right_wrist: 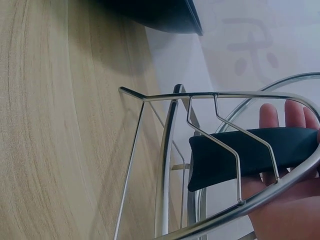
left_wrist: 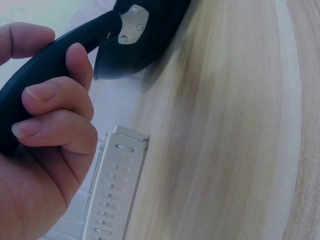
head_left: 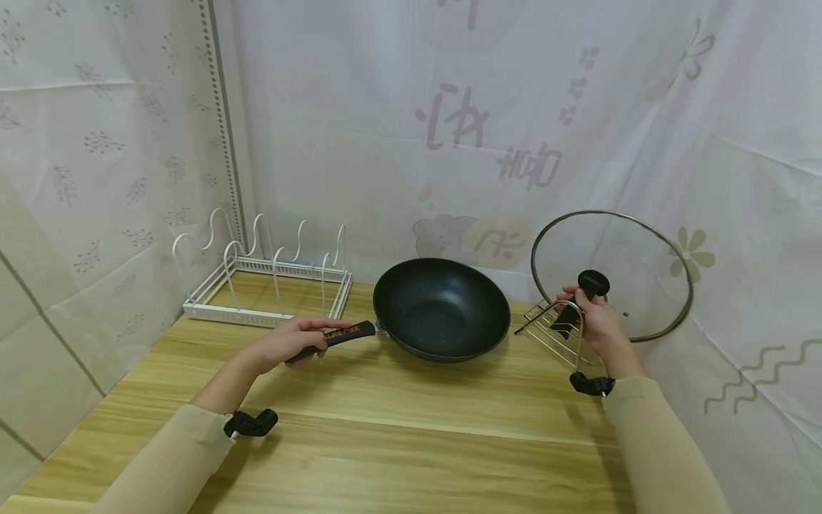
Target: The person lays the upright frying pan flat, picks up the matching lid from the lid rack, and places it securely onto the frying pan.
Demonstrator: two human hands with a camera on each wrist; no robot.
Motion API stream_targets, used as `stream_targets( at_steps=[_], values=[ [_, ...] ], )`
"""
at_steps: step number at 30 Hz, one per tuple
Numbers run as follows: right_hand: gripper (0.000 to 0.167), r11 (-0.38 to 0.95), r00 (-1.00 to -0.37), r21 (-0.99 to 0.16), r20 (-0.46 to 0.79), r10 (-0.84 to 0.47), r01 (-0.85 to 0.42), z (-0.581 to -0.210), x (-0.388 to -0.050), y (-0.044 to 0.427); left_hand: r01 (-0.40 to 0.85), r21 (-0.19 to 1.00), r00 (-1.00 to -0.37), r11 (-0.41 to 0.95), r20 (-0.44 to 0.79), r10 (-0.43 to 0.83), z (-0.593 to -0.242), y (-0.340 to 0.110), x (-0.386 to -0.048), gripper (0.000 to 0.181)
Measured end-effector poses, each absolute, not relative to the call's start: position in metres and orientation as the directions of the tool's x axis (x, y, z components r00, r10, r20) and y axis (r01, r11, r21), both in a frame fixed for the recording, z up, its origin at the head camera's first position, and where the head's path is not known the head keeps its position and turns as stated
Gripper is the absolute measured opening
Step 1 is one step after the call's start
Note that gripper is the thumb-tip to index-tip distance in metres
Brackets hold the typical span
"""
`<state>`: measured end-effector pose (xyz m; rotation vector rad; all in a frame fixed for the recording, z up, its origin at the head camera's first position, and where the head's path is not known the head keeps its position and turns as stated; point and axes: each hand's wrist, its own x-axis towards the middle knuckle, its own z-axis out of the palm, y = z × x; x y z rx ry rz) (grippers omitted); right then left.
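Note:
The black wok (head_left: 443, 307) stands upright on the wooden table, its handle (head_left: 353, 332) pointing left. My left hand (head_left: 282, 344) grips that handle; in the left wrist view, fingers (left_wrist: 60, 95) curl round it. At the right, a glass lid (head_left: 642, 250) with a metal rim is tilted nearly upright by a small wire lid rack (head_left: 555, 343). My right hand (head_left: 604, 325) holds the lid's black handle (right_wrist: 245, 152) behind the rack's wire hoop (right_wrist: 250, 95). Whether the lid's rim rests on the rack is hard to tell.
A white pan rack (head_left: 237, 314) with several curved wire dividers stands at the back left, close to my left hand. Printed curtains (head_left: 359, 107) hang behind and beside the table (head_left: 398, 450). The wok sits between the two racks.

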<state>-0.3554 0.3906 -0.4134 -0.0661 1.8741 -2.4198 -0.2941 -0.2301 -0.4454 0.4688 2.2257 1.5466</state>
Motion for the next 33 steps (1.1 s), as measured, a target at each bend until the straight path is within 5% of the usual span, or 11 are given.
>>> stream_targets(
  at_steps=[26, 33],
  values=[
    [0.029, -0.153, -0.997, -0.988, 0.036, -0.073, -0.024, -0.397, -0.348, 0.392, 0.051, 0.940, -0.871, 0.338, -0.123, 0.475, -0.448, -0.231, -0.296, 0.057],
    [0.027, -0.212, -0.994, -0.976, 0.062, -0.088, -0.042, -0.390, -0.346, 0.394, 0.063, 0.942, -0.868, 0.331, -0.112, 0.484, -0.448, -0.231, -0.296, 0.058]
  ],
)
